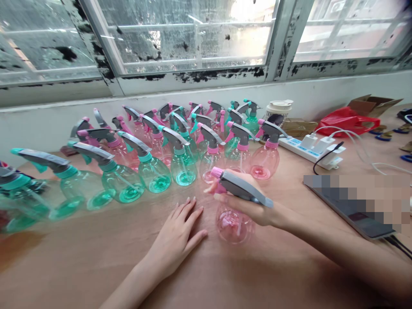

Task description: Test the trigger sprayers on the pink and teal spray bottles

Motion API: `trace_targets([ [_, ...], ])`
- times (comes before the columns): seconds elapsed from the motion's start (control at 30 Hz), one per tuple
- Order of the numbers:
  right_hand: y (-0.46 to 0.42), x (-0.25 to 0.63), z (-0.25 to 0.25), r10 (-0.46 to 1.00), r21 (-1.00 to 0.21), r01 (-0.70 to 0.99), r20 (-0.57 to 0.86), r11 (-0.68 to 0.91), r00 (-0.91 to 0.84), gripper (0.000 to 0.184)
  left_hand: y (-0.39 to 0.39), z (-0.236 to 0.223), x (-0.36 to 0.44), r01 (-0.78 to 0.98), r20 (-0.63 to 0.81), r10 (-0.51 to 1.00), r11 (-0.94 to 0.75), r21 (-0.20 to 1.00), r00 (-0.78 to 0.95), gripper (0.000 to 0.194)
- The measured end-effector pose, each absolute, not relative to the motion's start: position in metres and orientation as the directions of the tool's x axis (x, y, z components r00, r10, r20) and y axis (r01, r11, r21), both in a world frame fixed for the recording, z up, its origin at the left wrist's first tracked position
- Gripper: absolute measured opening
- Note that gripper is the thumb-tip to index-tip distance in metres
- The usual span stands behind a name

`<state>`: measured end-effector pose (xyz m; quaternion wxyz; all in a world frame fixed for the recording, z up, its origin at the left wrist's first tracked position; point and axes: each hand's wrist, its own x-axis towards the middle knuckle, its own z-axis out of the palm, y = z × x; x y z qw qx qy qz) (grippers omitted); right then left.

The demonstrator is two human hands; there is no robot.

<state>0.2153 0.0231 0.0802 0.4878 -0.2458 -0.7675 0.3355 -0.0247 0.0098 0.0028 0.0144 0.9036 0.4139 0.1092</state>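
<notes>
My right hand (254,206) is closed around the neck of a pink spray bottle (233,225) with a grey trigger head and pink nozzle, standing on the wooden table (96,262) in front of me. My left hand (177,238) lies flat on the table just left of that bottle, fingers stretched out, holding nothing. Behind both hands stand rows of several pink spray bottles (265,159) and teal spray bottles (183,165), all with grey trigger heads.
A white power strip (310,150) with chargers and cables lies at the right. A laptop or tablet (360,210) sits near the right edge. A paper cup (278,109), a red bag (349,120) and a cardboard box (371,103) stand by the wall under the window.
</notes>
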Motion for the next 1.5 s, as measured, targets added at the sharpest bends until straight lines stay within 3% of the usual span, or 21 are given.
trace_targets([
  [0.27, 0.0167, 0.2130, 0.0791, 0.739, -0.801, -0.028, 0.564, 0.598, -0.368, 0.041, 0.0102, 0.0018, -0.0242, 0.751, 0.175, 0.754, -0.653, 0.097, 0.633, 0.057],
  [0.97, 0.0201, 0.2162, 0.0799, 0.703, -0.742, 0.072, 0.592, 0.666, -0.394, 0.028, 0.0097, 0.0029, -0.0240, 0.752, 0.173, 0.757, -0.650, 0.110, 0.630, 0.056],
  [1.33, 0.0192, 0.2149, 0.0820, 0.739, -0.766, 0.107, 0.559, 0.634, -0.376, 0.006, 0.0101, 0.0027, -0.0247, 0.744, 0.182, 0.751, -0.658, 0.118, 0.635, 0.054],
  [1.5, 0.0210, 0.2139, 0.0815, 0.713, -0.732, 0.113, 0.598, 0.671, -0.366, 0.017, 0.0106, 0.0033, -0.0241, 0.743, 0.196, 0.748, -0.659, 0.115, 0.634, 0.050],
])
